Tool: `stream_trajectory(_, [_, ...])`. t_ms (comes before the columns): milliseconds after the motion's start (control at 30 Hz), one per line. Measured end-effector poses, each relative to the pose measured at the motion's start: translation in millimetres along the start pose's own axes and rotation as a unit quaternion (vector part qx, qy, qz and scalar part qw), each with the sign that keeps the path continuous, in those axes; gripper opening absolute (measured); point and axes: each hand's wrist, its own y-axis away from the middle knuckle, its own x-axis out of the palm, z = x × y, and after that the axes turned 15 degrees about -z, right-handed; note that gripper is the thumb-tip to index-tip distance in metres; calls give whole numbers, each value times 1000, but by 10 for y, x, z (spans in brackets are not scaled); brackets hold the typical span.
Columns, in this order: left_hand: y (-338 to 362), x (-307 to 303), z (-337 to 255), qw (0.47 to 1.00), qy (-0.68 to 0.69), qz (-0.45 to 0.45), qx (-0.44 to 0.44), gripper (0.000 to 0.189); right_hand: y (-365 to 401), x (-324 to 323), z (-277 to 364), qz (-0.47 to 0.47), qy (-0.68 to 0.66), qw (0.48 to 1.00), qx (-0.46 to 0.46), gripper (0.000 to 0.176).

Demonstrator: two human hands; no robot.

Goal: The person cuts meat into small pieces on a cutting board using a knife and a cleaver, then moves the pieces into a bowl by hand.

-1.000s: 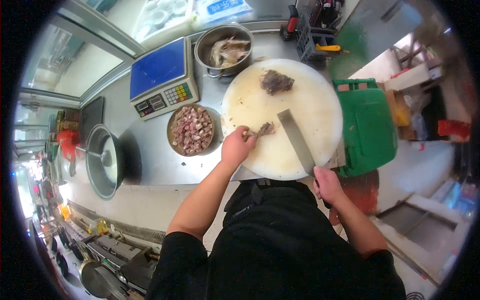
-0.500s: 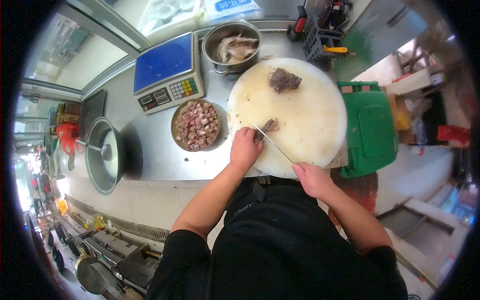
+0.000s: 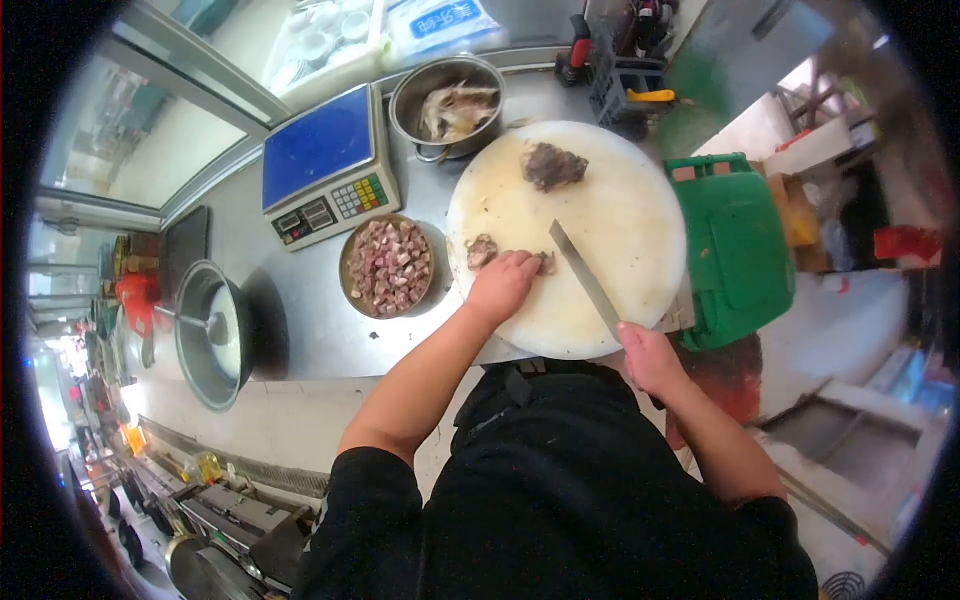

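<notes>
My right hand [image 3: 650,357] grips the handle of a long-bladed knife [image 3: 587,275], its blade slanting over a round white cutting board [image 3: 625,220]. Left of the blade, my left hand [image 3: 503,287] presses its curled fingers on a small piece of dark meat [image 3: 547,263], which they partly cover. Another cut piece of meat [image 3: 481,251] lies just beyond that hand. A larger dark chunk of meat [image 3: 553,166] rests toward the board's far side. Left of the board stands a round bowl [image 3: 345,285] filled with diced meat [image 3: 388,265].
A digital scale [image 3: 325,165] and a metal pot [image 3: 447,75] holding bones or scraps stand behind. At left, a deep bowl [image 3: 240,375] contains a ladle [image 3: 217,326] and pale contents. A green bin [image 3: 740,255] is right of the board. A wire basket [image 3: 620,90] sits at the back.
The knife has moved right, away from the meat, with its blade turned flatter. My left hand has shifted right, and a piece of meat now lies separate to its left.
</notes>
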Motion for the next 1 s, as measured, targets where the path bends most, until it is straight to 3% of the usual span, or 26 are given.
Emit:
stream_trajectory(67, [-44,42,-102,994,28,87,-52,36,50,-113,-18,10,20,1000,0,46])
stream_trajectory(133, [-32,109,-160,998,49,48,-9,32,97,-190,-26,21,42,999,-1,46])
stream_trajectory(200, [-47,151,-195,998,19,6,53,23,146,-243,-40,12,84,991,-103,45])
stream_trajectory(433, [-41,200,-168,999,14,27,36,24,12,-229,7,41,75,990,-116,45])
stream_trajectory(533, [-32,218,-184,999,-2,21,47,22,-161,-65,30,44,142,982,-117,48])
stream_trajectory(733, [57,235,-363,997,61,-18,-48,20,-266,-60,126,35,88,987,-129,51])
stream_trajectory(833, [92,337,-457,985,92,-37,-140,28,13,-115,116,4,73,990,-117,52])
stream_trajectory(1000, [69,371,-501,989,70,-86,-93,23,62,-19,71,13,78,992,-93,52])
